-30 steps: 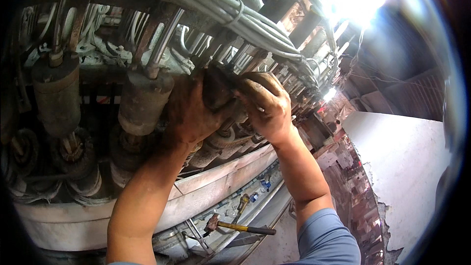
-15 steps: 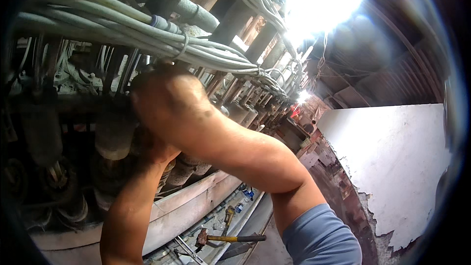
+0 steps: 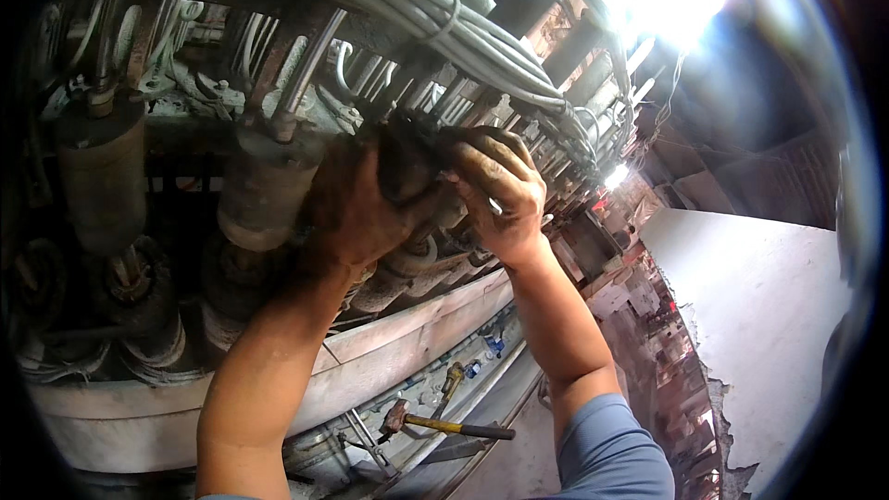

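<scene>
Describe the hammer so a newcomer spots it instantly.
Find the long pale curved rail below the machine's fat cylinders. Lower in the picture, left of the blue-grey sleeve, lies a hammer, rusty head to the left. Its yellow-and-black handle lies nearly level, whereas the neighbouring yellowish tool slants steeply upward.

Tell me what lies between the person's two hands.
In the head view, a dark, grimy part sits between the left hand and the right hand; both seem to touch it, though shadow hides its exact shape.
</scene>
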Demonstrator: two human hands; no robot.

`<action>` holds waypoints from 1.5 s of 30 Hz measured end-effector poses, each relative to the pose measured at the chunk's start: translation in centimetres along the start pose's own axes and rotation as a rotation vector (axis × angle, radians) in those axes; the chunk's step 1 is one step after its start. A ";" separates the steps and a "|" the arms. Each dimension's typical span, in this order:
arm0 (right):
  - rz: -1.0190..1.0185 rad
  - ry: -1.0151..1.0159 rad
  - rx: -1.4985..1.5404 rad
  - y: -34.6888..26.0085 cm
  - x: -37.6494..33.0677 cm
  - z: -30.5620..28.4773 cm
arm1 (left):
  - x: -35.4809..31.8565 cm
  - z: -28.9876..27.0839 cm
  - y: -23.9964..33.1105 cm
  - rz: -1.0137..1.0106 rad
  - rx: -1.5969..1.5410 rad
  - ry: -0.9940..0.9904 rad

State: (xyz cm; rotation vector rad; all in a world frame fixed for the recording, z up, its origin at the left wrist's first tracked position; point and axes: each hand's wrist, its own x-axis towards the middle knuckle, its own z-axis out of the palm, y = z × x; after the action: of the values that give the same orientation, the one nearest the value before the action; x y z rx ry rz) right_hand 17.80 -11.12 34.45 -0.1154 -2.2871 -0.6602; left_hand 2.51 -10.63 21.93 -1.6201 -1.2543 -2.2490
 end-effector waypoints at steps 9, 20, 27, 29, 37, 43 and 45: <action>0.123 0.071 0.146 1.5 -1.1 1.7 | 0.3 0.0 -0.3 0.028 0.043 -0.007; 0.101 0.079 0.142 0.5 -0.9 2.0 | -0.2 0.0 -0.8 0.055 0.092 0.022; 0.026 0.033 0.093 1.1 0.3 1.4 | 0.8 -0.3 0.1 0.006 0.076 -0.021; 0.031 0.012 0.038 1.4 0.2 0.8 | 1.5 -0.4 0.9 -0.025 0.052 -0.058; -0.032 -0.025 0.060 2.0 1.4 -0.8 | 2.0 0.1 2.2 0.079 0.059 0.059; 0.034 -0.218 -0.070 0.0 3.0 -2.1 | 2.0 -0.6 1.8 0.088 0.091 -0.054; 0.026 -0.255 -0.184 -1.1 4.0 -1.9 | 1.6 -0.1 1.6 0.137 0.108 -0.029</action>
State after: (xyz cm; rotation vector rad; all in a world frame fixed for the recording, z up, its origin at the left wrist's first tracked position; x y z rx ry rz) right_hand 15.82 -13.46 37.85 -0.3342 -2.4572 -0.8851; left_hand 2.58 -11.15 24.12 -1.6509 -1.2085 -2.0492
